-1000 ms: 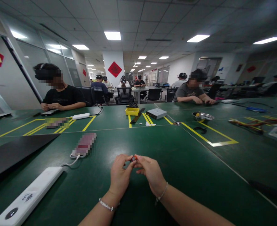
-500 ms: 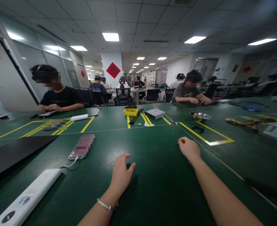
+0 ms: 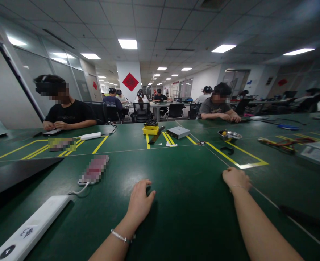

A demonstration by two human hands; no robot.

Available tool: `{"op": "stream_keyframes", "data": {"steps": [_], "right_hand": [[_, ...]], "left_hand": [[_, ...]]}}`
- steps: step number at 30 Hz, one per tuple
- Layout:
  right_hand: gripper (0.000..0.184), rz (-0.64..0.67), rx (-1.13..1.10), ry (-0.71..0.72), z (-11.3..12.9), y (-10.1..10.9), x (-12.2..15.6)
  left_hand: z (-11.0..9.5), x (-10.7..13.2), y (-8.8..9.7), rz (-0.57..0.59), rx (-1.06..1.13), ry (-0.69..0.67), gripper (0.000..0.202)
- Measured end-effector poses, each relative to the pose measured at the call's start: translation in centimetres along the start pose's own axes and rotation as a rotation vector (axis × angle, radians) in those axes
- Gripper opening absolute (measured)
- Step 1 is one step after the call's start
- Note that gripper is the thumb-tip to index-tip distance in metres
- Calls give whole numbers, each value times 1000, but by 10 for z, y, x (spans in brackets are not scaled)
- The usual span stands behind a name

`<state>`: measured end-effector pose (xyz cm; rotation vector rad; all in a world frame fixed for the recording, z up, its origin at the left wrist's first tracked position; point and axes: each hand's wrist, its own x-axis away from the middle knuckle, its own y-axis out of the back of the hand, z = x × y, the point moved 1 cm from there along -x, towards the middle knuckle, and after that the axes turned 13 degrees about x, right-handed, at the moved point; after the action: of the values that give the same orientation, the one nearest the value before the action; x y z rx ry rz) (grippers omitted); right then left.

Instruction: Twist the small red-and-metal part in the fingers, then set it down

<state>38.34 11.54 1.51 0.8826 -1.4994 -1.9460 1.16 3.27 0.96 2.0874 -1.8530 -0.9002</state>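
My left hand [image 3: 139, 201] lies palm down on the green table [image 3: 192, 203] near the front middle, fingers stretched forward and thumb out, with nothing visible in it. My right hand [image 3: 236, 178] rests farther right, near a yellow tape corner [image 3: 250, 165]. Its fingers are curled into a loose fist, and whatever may be inside is hidden. Both wrists wear thin bracelets. The small red and black part seen earlier is not visible.
A phone [image 3: 94, 169] on a white cable and a long white power strip [image 3: 26, 232] lie front left beside a black panel [image 3: 13, 175]. Farther back are a yellow bin [image 3: 150, 129], a grey box [image 3: 178, 131] and a metal bowl [image 3: 229, 135]. People sit across the table.
Both hands held a small red part together at the middle. They have separated: the right hand swung out to the right and closed, and the left settled flat on the table.
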Motion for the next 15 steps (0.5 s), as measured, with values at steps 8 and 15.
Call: {"op": "stream_keyframes", "data": {"steps": [8,15], "right_hand": [[39,-197,-151,672,86,22,76],[46,310,-317,1272,131,8,181]], "left_hand": [[2,0,-4,66,12,-59,24],[4,1,-6,64,-1,-116,37]]}}
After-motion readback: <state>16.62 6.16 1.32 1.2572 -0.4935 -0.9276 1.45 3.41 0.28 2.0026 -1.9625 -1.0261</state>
